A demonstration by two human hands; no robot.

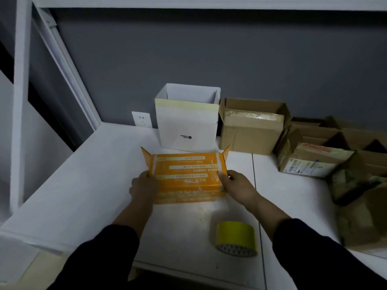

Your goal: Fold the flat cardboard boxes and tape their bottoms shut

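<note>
A white counter [83, 174] carries everything here, and the orange box [186, 174] lies on it in the middle of the view. Far to the left of the orange box a white frame post [19, 101] rises from the counter's edge. Behind the orange box and a little to its left, a wall socket [141, 119] sits low on the grey wall. The left hand [143, 185] grips the left end of the orange box, its fingers curled against that side. The orange box itself rests flat on the counter with pale bands running along its upper face and two small flaps standing up at its far corners. Right behind it stands a white box [187, 122], upright and open at the top, close to the wall. The right hand [235, 185] holds the right end of the orange box, with the thumb laid on the upper face and the fingers wrapped round the side. In front of the orange box and to its right, a roll of yellow tape [235, 237] lies on the counter, apart from both hands. Behind and to the right of the orange box stands an open brown box [251, 130], just beside the white one. Farther right of the orange box, more brown boxes [314, 162] crowd together on the counter.
</note>
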